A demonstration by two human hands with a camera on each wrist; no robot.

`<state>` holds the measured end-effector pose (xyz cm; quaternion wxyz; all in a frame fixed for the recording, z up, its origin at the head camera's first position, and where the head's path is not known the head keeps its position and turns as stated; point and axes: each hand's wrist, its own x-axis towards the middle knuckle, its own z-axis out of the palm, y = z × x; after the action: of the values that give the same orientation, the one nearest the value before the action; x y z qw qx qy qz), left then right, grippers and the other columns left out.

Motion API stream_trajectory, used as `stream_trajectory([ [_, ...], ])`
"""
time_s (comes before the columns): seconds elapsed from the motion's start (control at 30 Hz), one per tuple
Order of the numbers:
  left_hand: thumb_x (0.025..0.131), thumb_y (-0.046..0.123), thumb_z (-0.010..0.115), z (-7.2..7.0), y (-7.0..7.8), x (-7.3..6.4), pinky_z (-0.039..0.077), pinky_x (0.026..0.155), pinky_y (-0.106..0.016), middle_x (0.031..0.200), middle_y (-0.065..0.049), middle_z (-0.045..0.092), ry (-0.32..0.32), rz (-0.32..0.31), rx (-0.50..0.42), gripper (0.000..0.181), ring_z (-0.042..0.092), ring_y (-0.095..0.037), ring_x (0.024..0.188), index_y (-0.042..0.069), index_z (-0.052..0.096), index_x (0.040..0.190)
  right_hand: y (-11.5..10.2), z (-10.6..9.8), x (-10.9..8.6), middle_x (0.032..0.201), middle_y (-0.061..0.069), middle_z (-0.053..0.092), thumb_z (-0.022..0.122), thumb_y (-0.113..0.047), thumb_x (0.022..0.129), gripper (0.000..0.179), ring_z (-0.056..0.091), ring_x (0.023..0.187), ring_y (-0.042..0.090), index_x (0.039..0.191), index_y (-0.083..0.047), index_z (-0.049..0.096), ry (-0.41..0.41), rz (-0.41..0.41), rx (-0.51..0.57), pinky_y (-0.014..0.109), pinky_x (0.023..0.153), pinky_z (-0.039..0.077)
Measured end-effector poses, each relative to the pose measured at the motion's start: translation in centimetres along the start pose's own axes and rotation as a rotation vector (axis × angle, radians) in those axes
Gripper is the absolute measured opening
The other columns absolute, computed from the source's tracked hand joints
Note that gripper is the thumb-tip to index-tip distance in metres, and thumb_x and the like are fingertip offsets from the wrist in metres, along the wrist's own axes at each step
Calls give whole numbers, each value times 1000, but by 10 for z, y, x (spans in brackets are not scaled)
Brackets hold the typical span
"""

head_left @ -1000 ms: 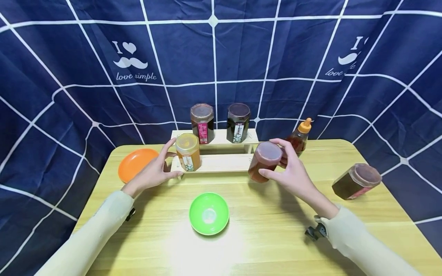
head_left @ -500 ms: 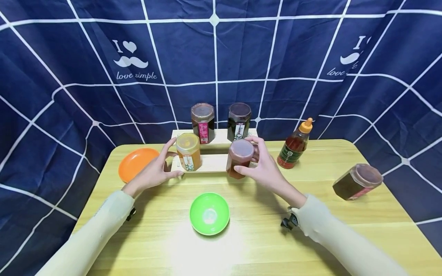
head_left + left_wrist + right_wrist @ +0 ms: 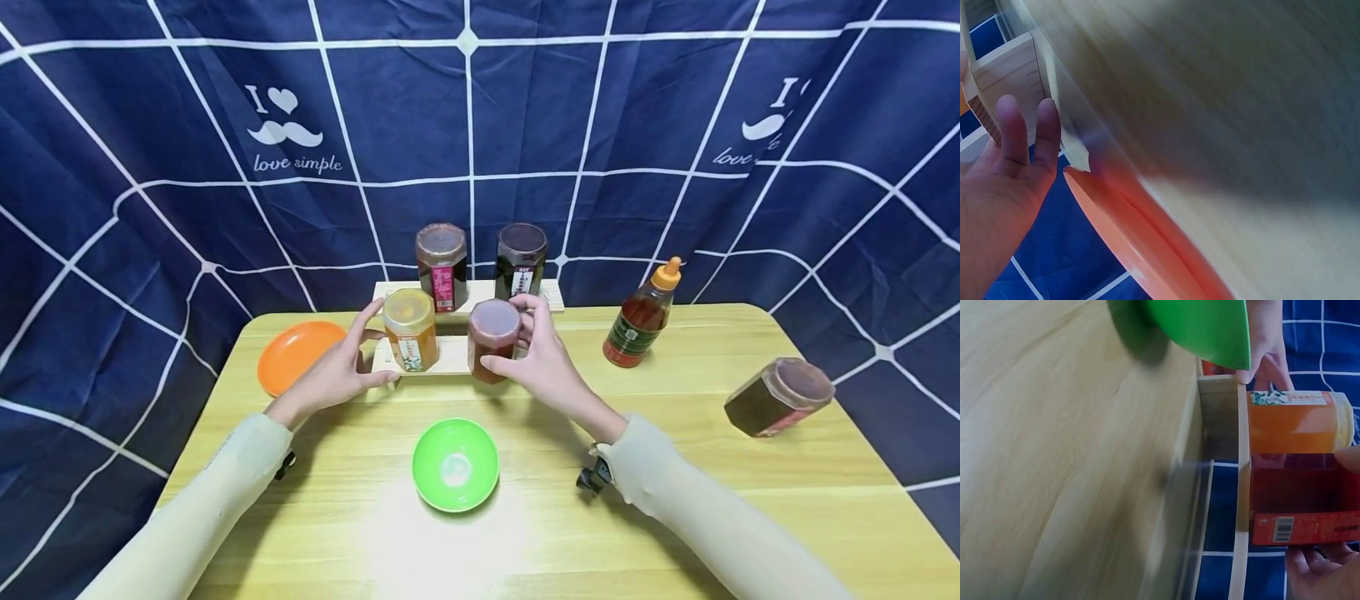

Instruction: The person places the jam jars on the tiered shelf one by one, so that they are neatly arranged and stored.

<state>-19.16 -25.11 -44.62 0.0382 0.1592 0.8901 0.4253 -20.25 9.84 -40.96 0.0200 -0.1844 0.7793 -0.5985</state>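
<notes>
Navy cloth point(image 3: 390, 117) backs the table point(image 3: 300, 525); the right hand point(image 3: 547, 362) grips the red jar point(image 3: 483, 343) at the lower tier of the wooden rack point(image 3: 453, 354), the left hand point(image 3: 333, 375) loose-fingered by the rack's left end. Seating the red jar level, clear of the amber jar point(image 3: 415, 337), seems best; it has shifted leftward along the rack.

Pale wooden table point(image 3: 540, 533) with a two-tier rack point(image 3: 452, 357) at its back edge
Orange plate point(image 3: 295, 358) near the back-left corner, squeeze bottle point(image 3: 637, 325) toward the back-right corner, dark jar point(image 3: 776, 398) by the right edge, green bowl point(image 3: 453, 446) between the side edges.
</notes>
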Motion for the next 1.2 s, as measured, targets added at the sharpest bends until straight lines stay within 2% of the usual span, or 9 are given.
stream_trajectory([
  [0.23, 94, 21, 91, 1, -1, 0, 47, 61, -36, 150, -18, 62, 1, -1, 1, 118, 54, -24, 65, 37, 6, 175, 2, 6, 3, 146, 22, 60, 89, 1, 88, 86, 61, 134, 36, 152, -5, 32, 4, 9, 48, 51, 114, 47],
  [0.47, 94, 22, 91, 0, -2, -1, 49, 61, -36, 151, -19, 61, -3, 2, -16, 119, 55, -24, 65, 36, 6, 175, 2, 7, 2, 141, 20, 58, 91, -5, 90, 86, 64, 128, 37, 160, -9, 41, 22, 11, -24, 47, 108, 53],
  [0.6, 94, 22, 91, 0, -2, -1, 48, 61, -35, 150, -21, 61, 0, 3, -20, 119, 54, -24, 65, 34, 6, 175, 4, 9, 3, 139, 20, 60, 91, -9, 91, 86, 66, 127, 36, 161, -7, 41, 32, 22, -49, 42, 106, 54],
  [0.7, 94, 22, 91, 0, -1, 0, 47, 61, -35, 150, -19, 62, -1, -1, -18, 118, 54, -25, 66, 35, 6, 175, 5, 11, 3, 140, 23, 59, 90, -5, 91, 86, 65, 130, 38, 161, -3, 39, 36, 37, -36, 41, 108, 53],
  [0.9, 94, 24, 91, 0, -1, 1, 47, 62, -36, 150, -17, 62, -1, 1, -8, 118, 54, -25, 66, 37, 7, 175, 11, 16, 2, 146, 28, 58, 84, 3, 92, 83, 60, 138, 39, 161, 0, 37, 17, 64, 29, 42, 113, 48],
  [1.07, 94, 26, 91, 0, 0, 1, 47, 61, -36, 151, -17, 62, -1, -3, -7, 119, 54, -25, 66, 37, 6, 175, 12, 17, 2, 148, 29, 58, 83, 0, 95, 82, 60, 138, 41, 162, 0, 36, -1, 84, -9, 45, 113, 48],
  [1.2, 94, 26, 91, 1, 0, 0, 47, 62, -36, 151, -17, 61, -3, -16, -3, 119, 54, -25, 67, 37, 6, 175, 15, 17, 3, 154, 33, 53, 81, 2, 95, 81, 55, 143, 42, 161, 5, 34, -38, 100, -50, 45, 116, 45],
])
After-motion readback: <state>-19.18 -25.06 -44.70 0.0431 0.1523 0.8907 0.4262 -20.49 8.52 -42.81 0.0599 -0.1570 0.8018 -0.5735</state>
